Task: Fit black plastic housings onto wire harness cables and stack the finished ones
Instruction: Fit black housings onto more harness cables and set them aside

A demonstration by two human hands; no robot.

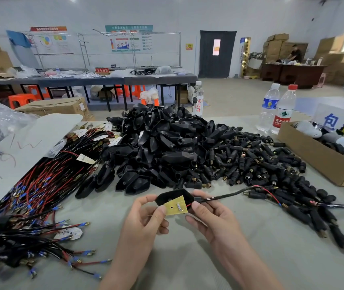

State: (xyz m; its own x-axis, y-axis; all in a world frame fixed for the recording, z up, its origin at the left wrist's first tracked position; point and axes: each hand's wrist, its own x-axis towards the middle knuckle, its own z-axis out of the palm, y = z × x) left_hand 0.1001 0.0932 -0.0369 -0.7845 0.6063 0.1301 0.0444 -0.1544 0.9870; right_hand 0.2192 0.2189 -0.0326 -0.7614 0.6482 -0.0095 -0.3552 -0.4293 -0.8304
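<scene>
Workshop hall on my feed: long grey bench (104, 79) at back, cartons (275, 47) stacked right. Grey worktable (187, 258) carries a big heap of black housings (162, 143), harness cables (47, 176) on its left. Front centre, left hand (143, 218) pinches one housing (173, 196) by its yellow circuit board (176, 207). Right hand (210, 216) pinches the neck, cable (229, 194) trailing right.

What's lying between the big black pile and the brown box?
In the head view, a spread of small black plugs with brass tips fills the stretch between the pile of housings and the cardboard box.
</scene>
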